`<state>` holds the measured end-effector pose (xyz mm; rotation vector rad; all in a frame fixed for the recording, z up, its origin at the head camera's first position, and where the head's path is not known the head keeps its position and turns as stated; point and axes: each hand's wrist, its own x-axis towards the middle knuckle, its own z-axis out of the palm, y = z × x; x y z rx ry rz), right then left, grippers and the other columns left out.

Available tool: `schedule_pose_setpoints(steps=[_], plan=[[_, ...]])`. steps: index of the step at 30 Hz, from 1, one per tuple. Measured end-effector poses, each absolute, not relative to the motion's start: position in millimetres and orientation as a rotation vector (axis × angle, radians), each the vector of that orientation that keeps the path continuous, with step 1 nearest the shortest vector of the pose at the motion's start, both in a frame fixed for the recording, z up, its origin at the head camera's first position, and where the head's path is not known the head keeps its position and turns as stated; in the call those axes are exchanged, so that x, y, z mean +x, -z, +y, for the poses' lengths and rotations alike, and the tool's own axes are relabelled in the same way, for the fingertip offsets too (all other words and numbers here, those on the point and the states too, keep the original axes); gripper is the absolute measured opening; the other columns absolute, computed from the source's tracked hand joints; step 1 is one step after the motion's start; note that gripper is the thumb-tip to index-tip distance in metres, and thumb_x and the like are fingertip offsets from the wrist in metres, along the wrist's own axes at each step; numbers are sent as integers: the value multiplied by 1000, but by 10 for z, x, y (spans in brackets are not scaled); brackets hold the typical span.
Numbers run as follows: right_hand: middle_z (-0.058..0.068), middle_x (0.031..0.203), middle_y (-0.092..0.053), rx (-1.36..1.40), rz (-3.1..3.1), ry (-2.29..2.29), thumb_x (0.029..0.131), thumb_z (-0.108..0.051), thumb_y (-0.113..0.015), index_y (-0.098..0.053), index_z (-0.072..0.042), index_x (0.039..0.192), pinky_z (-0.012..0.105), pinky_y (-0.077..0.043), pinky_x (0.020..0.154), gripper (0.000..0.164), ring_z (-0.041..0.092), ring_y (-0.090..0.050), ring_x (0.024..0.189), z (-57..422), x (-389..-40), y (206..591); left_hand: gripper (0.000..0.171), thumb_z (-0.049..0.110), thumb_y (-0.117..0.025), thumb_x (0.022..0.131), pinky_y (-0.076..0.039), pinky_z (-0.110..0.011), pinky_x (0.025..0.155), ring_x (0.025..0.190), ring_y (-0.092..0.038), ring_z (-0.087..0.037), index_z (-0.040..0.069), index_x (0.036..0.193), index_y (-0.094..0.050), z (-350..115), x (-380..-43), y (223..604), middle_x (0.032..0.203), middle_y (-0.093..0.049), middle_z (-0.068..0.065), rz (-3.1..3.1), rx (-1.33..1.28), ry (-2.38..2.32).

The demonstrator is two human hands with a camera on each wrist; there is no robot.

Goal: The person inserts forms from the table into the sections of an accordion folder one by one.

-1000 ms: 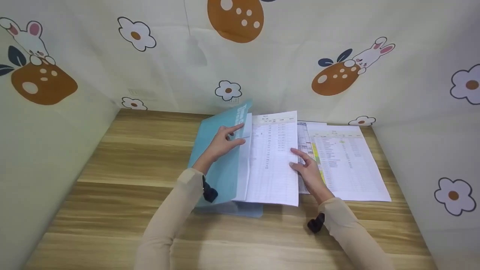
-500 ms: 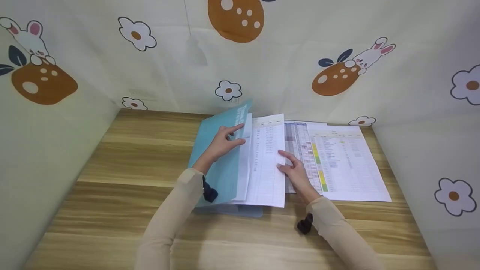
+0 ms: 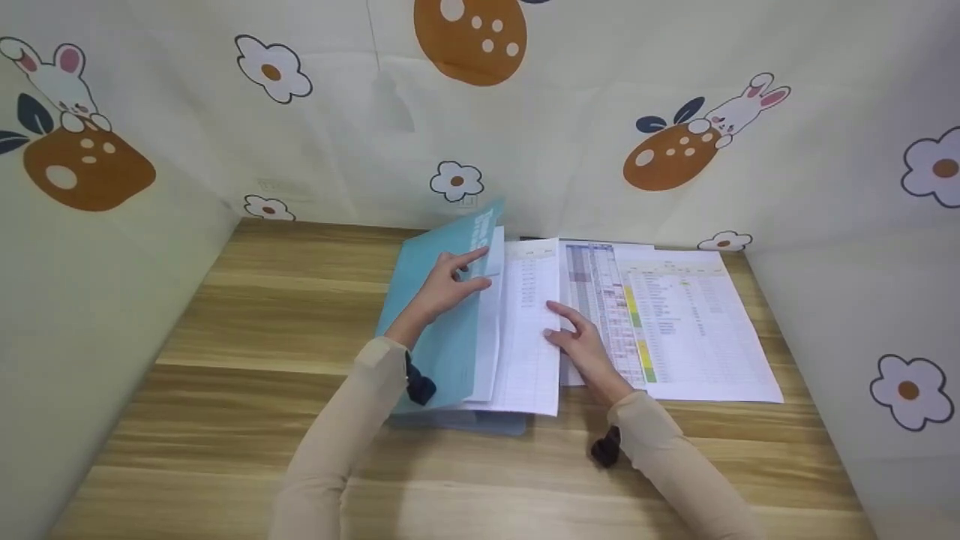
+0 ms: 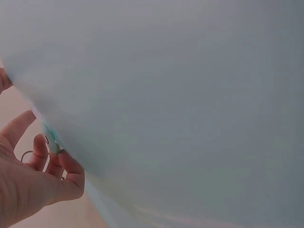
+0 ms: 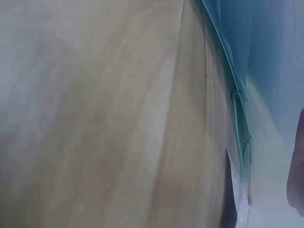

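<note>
A teal folder (image 3: 451, 349) stands partly open on the wooden table, its cover raised at the right side. My left hand (image 3: 450, 283) pinches the cover near its free edge; the left wrist view has the left hand (image 4: 38, 173) at the edge of a broad pale sheet of the cover. A white printed sheet (image 3: 523, 360) reaches out of the folder to the right. My right hand (image 3: 586, 346) pinches this sheet's right edge, around mid-height. Only a sliver of the right hand (image 5: 297, 175) enters the right wrist view.
Right of the folder lie a table-printed sheet (image 3: 600, 300) with coloured cells and another printed sheet (image 3: 712, 337). Wooden tabletop (image 3: 247, 337) extends left and in front. A patterned curtain (image 3: 337, 150) encloses the back and sides.
My right hand has moved left with the printed sheet, which now sits deeper in the folder. More of the coloured sheet shows on the right. My left hand has stayed in place.
</note>
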<state>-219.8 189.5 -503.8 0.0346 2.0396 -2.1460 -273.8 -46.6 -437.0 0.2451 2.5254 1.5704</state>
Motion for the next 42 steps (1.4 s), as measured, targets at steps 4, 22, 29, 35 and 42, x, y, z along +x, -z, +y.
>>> schedule_pose_setpoints(steps=[4, 22, 29, 35, 42], plan=[[15, 112, -53, -77, 2121, 2066, 81, -1, -57, -47, -11, 126, 34, -47, 68, 47, 27, -59, 83, 1928, -2120, 4984, 54, 27, -64, 78, -35, -34, 74, 97, -35, -21, 25, 130, -46, -468, -2740, 4371, 104, -38, -8, 2532, 254, -1564], [22, 121, -46, -451, 2592, 1678, 74, 3, -64, -60, 4, 107, 27, -47, 64, 33, 17, -57, 71, 1933, -1643, 4925, 54, 27, -64, 79, -34, -33, 71, 96, -34, -21, 26, 129, -46, -461, -2748, 4369, 102, -37, -8, 2527, 232, -1553], [25, 114, -50, -484, 2571, 1744, 73, 12, -58, -57, 13, 107, 24, -45, 58, 34, 26, -55, 69, 1831, -1616, 4743, 54, 28, -64, 79, -35, -34, 73, 97, -35, -22, 27, 130, -46, -468, -2738, 4368, 103, -37, -8, 2523, 222, -1553], [27, 110, -51, -497, 2584, 1741, 72, 15, -56, -56, 16, 104, 20, -43, 56, 33, 23, -54, 64, 1711, -1634, 4672, 54, 28, -64, 78, -37, -35, 75, 98, -35, -21, 28, 129, -47, -470, -2733, 4364, 105, -38, -7, 2521, 225, -1563], [27, 110, -50, -563, 2500, 1738, 73, 15, -56, -54, 16, 107, 17, -39, 48, 34, 13, -48, 54, 1596, -1686, 4701, 52, 24, -64, 79, -36, -34, 74, 97, -36, -21, 23, 128, -48, -474, -2744, 4371, 103, -39, -9, 2526, 280, -1595]])
